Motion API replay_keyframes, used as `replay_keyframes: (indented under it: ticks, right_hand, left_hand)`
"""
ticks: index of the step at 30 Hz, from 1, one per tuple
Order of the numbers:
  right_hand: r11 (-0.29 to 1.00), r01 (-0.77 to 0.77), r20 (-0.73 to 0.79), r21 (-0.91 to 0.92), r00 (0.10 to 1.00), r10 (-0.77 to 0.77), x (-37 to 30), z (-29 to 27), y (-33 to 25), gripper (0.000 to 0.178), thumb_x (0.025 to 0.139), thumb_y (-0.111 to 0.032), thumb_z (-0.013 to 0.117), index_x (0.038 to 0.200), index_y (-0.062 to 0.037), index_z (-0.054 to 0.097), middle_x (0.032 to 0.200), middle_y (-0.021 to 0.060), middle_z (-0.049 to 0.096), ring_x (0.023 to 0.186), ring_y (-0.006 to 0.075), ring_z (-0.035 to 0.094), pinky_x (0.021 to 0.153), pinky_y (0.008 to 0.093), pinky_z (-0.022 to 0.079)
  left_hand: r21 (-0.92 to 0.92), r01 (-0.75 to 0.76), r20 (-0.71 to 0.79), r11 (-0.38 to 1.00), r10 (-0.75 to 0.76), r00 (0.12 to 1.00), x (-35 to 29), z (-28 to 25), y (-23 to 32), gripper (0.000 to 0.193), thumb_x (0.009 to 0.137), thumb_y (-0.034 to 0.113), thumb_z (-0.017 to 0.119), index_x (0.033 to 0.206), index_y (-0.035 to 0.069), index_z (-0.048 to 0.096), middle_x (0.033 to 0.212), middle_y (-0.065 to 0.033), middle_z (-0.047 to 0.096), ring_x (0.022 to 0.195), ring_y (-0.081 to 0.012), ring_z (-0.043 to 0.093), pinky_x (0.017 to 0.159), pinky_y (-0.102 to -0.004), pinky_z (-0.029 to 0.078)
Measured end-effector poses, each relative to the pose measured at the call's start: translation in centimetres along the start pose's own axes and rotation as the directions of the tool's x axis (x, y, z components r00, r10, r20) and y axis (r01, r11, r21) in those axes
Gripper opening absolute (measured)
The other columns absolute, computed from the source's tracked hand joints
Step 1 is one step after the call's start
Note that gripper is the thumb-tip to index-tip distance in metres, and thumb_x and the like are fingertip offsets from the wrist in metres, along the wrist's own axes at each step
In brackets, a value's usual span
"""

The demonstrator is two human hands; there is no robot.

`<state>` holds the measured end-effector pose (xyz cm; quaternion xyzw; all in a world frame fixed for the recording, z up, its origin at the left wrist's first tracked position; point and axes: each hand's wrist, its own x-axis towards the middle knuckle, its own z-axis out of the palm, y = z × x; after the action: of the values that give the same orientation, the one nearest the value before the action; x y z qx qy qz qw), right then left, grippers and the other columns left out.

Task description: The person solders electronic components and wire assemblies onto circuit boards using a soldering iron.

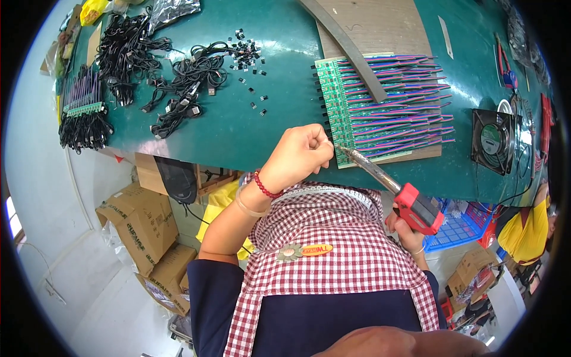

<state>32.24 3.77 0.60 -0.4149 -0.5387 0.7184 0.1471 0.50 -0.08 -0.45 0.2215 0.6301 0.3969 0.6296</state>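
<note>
My left hand, a red bead bracelet on its wrist, is closed in a pinch at the near left edge of a green circuit board panel. Whatever its fingertips hold is too small to make out. My right hand grips the red and black handle of a soldering iron. The iron's tip meets the panel's near end, close to my left fingertips. Small black parts line the panel's left edge, and many thin coloured wires run off to the right. A grey metal bar lies across the wires.
A wooden board lies under the panel. Loose small black parts and black USB cables lie to the left, with a finished-looking wired bundle beyond. At right stand a black fan and red-handled pliers.
</note>
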Motion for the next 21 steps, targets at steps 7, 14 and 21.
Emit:
replay_keyframes:
  ticks: [7, 14, 21]
  right_hand:
    - [0.993, 0.092, 0.008, 0.068, 0.996, -0.092, 0.7, 0.8, -0.8, 0.045, 0.086, -0.025, 0.059, 0.120, 0.0019, 0.047, 0.057, 0.0061, 0.049, 0.049, 0.0153, 0.045, 0.054, 0.0313, 0.040]
    - [0.991, 0.109, -0.004, 0.083, 0.994, -0.109, 1.1, 1.2, -1.0, 0.046, 0.085, -0.026, 0.060, 0.119, 0.0021, 0.047, 0.056, 0.0061, 0.049, 0.049, 0.0156, 0.046, 0.052, 0.0306, 0.040]
    - [0.975, 0.190, -0.030, 0.112, 0.982, -0.187, 1.7, 1.6, -1.4, 0.046, 0.085, -0.027, 0.061, 0.116, 0.0030, 0.047, 0.053, 0.0051, 0.047, 0.046, 0.0153, 0.044, 0.048, 0.0297, 0.038]
  left_hand:
    - [-0.009, -0.013, -0.004, 1.000, 0.013, 1.000, 0.1, 0.1, -0.2, 0.016, 0.087, 0.012, 0.056, 0.074, 0.004, 0.050, 0.062, -0.0017, 0.057, 0.048, -0.0032, 0.047, 0.042, -0.0182, 0.034]
    - [-0.038, -0.002, -0.018, 0.999, 0.002, 1.000, 0.0, 0.1, 0.1, 0.014, 0.082, 0.010, 0.057, 0.072, 0.001, 0.054, 0.061, -0.0040, 0.060, 0.049, -0.0059, 0.052, 0.045, -0.0209, 0.042]
    - [0.004, 0.033, -0.016, 0.999, -0.032, 0.999, -0.7, -0.1, 0.8, 0.013, 0.082, 0.011, 0.059, 0.076, 0.000, 0.056, 0.062, -0.0039, 0.061, 0.051, -0.0074, 0.055, 0.046, -0.0218, 0.044]
